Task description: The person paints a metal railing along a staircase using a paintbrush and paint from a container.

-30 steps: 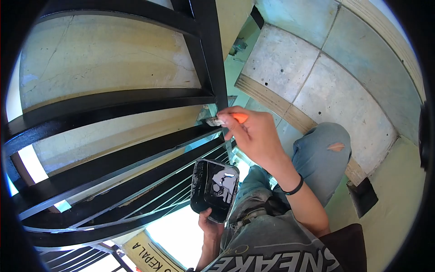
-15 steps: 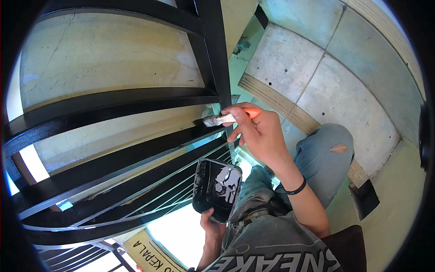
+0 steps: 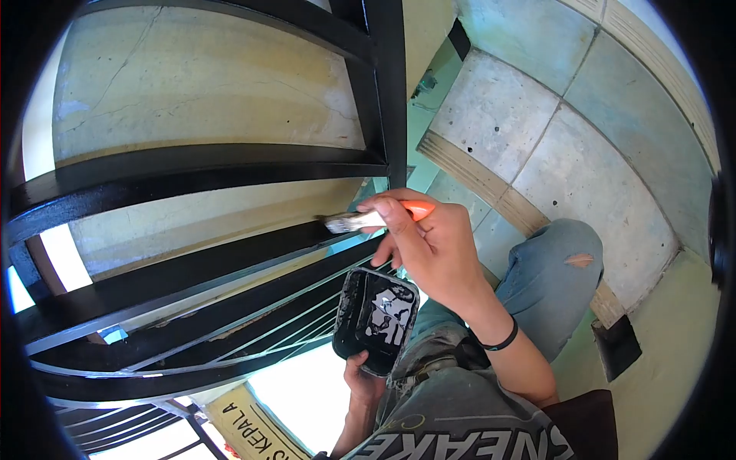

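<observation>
A paintbrush (image 3: 356, 221) with an orange handle is pinched in the fingers of my right hand (image 3: 441, 249). Its dark-tipped bristles meet the right part of a black railing bar (image 3: 192, 270). Below that, my left hand (image 3: 363, 377) grips the lower edge of a black plastic tub (image 3: 346, 320), thumb over the rim. Glossy black paint (image 3: 387, 314) lies inside the tub and reflects light. Another black bar (image 3: 199, 162) runs above the one under the brush, and both slope toward a black upright post (image 3: 391, 92).
Behind the bars stands a cracked cream wall (image 3: 207, 84). Tiled steps (image 3: 498, 111) with ribbed edging rise on the right, beside my bent knee (image 3: 548, 264) in torn jeans. A yellow lettered sign (image 3: 249, 425) and a bright opening lie below the railing.
My right hand and the brush have shifted a little left and down along the bar. In view, the tub sits slightly further right, and the whole scene has shifted slightly with the camera.
</observation>
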